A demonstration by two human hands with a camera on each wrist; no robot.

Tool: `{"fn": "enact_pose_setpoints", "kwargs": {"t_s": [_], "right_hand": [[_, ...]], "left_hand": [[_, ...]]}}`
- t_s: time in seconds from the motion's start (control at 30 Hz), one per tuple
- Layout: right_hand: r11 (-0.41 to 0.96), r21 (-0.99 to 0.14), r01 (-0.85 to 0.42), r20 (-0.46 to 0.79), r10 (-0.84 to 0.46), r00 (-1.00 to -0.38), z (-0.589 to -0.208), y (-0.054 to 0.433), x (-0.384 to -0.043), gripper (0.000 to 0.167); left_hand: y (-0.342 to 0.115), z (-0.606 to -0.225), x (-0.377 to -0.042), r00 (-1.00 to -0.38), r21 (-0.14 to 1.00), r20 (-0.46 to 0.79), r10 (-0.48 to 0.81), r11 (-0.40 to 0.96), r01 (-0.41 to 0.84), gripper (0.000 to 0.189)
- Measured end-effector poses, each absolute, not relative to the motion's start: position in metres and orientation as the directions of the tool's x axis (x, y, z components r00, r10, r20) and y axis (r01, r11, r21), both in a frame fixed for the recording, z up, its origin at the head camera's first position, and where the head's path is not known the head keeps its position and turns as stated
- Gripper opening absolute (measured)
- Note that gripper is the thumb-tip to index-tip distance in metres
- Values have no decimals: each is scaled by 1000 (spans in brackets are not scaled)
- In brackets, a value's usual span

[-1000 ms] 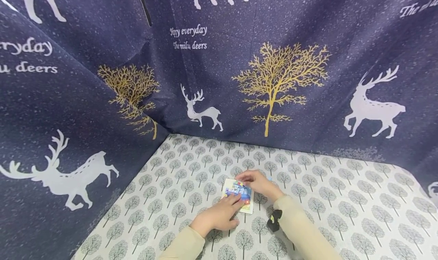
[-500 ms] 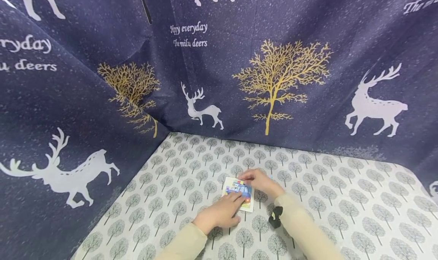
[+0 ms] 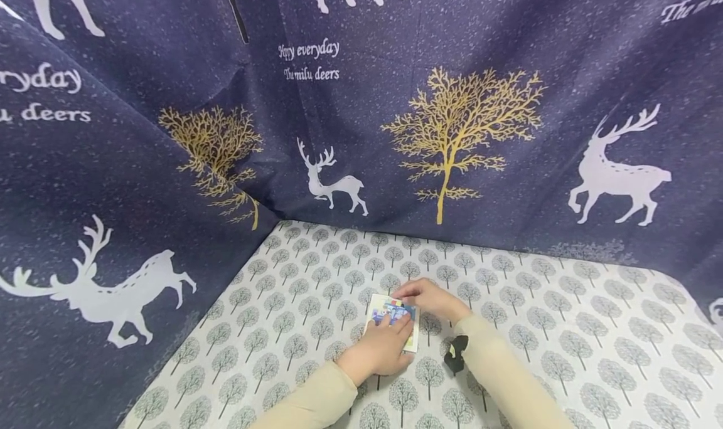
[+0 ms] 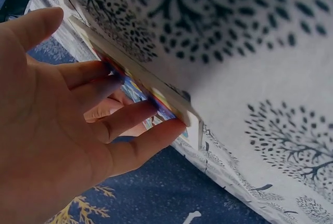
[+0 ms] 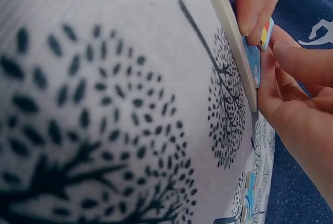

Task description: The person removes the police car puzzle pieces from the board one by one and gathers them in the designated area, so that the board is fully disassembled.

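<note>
A small jigsaw puzzle board (image 3: 415, 336) with a pale rim and a blue cartoon vehicle lies flat on the cloth. My left hand (image 3: 380, 349) rests on its lower part with fingers spread; the left wrist view shows those fingertips (image 4: 171, 130) touching the coloured face, the palm raised. At the board's upper right corner, my right hand (image 3: 428, 298) pinches a puzzle piece (image 5: 268, 33) with yellow, red and blue on it. That piece stands tilted above the board, its far side hidden by fingers. The left fingers also come close to it in the right wrist view.
Another blue puzzle piece (image 5: 249, 197) lies on the cloth beyond the board. The tree-print cloth (image 3: 316, 354) covers the table, with a dark deer-print curtain (image 3: 361, 103) rising behind and at the left. A black strap piece (image 3: 454, 355) hangs at the right sleeve.
My left hand has slid a little to the right and up over the board, covering more of the vehicle picture. The right hand stays at the upper right corner, nearly unmoved.
</note>
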State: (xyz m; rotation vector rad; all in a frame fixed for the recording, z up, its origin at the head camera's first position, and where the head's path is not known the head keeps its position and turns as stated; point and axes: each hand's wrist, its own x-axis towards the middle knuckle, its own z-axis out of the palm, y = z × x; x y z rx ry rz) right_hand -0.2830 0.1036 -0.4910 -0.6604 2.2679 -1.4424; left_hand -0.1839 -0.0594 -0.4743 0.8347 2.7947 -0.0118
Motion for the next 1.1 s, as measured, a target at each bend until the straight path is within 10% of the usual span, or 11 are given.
{"fn": "enact_pose_setpoints", "kwargs": {"t_s": [0.67, 1.1], "right_hand": [[290, -957, -16, -137, -498, -857, -494, 100, -290, 23], [486, -870, -79, -153, -419, -895, -488, 87, -285, 24]], "left_hand": [[-57, -466, -180, -830, 64, -258, 495, 866, 497, 69], [-55, -470, -182, -836, 67, -264, 482, 873, 482, 71]]}}
